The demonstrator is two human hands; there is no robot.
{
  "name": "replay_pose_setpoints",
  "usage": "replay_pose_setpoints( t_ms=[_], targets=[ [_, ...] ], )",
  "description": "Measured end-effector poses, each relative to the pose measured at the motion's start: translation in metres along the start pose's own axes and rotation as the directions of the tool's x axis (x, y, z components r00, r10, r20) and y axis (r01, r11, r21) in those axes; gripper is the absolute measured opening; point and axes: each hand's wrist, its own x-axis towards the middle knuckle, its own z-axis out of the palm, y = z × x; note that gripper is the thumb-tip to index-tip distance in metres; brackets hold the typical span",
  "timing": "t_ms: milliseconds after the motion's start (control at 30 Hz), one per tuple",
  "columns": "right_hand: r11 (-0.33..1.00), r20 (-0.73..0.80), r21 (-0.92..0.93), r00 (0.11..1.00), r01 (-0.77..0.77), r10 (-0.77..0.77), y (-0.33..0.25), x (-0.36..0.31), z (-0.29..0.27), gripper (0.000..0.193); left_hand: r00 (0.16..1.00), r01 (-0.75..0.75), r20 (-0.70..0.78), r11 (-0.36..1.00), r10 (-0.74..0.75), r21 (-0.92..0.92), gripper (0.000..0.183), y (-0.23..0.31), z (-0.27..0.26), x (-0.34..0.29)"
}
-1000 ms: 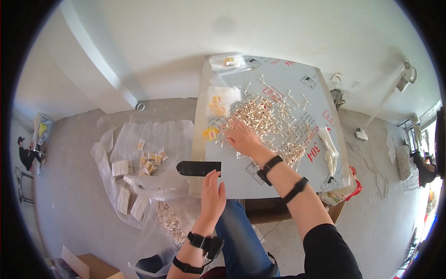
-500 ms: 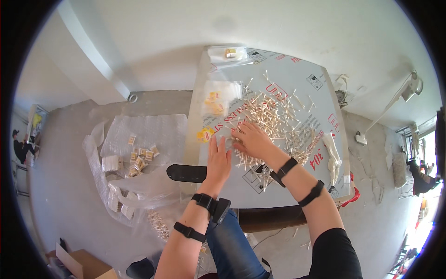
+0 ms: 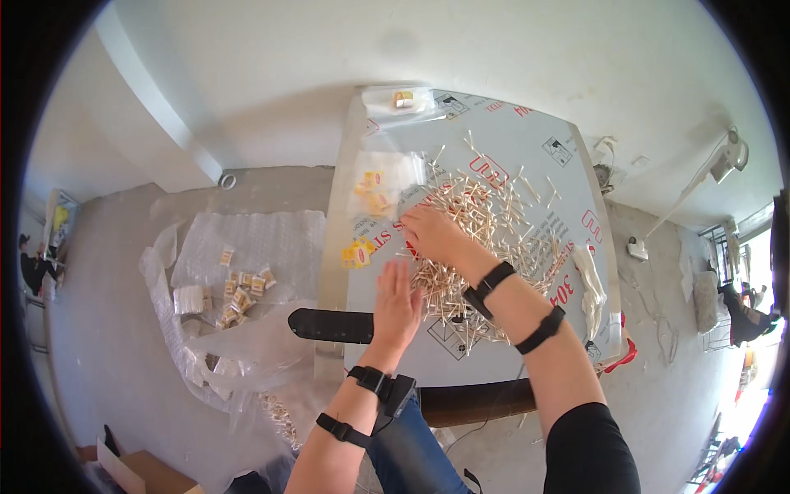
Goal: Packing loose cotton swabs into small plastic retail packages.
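Note:
A loose pile of cotton swabs [image 3: 485, 222] spreads over the table [image 3: 527, 123]. At its left edge my right hand [image 3: 436, 236] reaches in from the right, its fingers bent together and pointing left. Whatever is between those fingers is hidden. My left hand [image 3: 397, 306] is open below it, fingers straight and side by side, close to the pile's near left edge. Just beyond the left fingertips lie small yellow-and-white labels [image 3: 357, 253]. Farther back, a clear plastic bag [image 3: 399, 169] has more yellow pieces on or in it.
Another clear bag [image 3: 383, 103] with a small yellow-banded pack lies at the table's far end. A black strap-like piece [image 3: 329, 325] juts past the left edge. On the floor, bubble wrap [image 3: 280, 235] bears several small packs [image 3: 239, 296]. A crumpled white bag [image 3: 588, 288] lies at right.
My left hand has moved nearer to me, away from the yellow labels. My right hand has shifted slightly left along the pile's edge. The view has tilted a little.

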Motion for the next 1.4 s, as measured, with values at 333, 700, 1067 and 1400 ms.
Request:
replay_pose_setpoints(
  t_ms=[333,700,1067,1400],
  targets=[
    [0.979,-0.133,-0.084,0.976,-0.187,0.175,0.063,0.048,-0.036,0.045,0.999,0.018,0.028,0.987,-0.023,0.163,0.061,-0.002,0.005,-0.005],
    [0.948,0.039,-0.128,0.954,-0.291,0.298,0.07,0.05,-0.012,0.057,0.999,0.043,0.025,0.983,-0.048,0.177,0.065,-0.001,0.003,-0.005],
    [0.99,0.091,-0.009,0.986,0.138,-0.136,0.021,-0.036,-0.021,0.033,0.998,0.023,0.058,0.978,-0.036,0.208,0.065,-0.001,0.005,-0.001],
    [0.825,-0.104,-0.27,0.867,-0.496,0.487,0.167,0.061,-0.046,0.041,0.996,0.035,0.067,0.975,-0.051,0.219,0.066,0.004,0.004,-0.004]
  ],
)
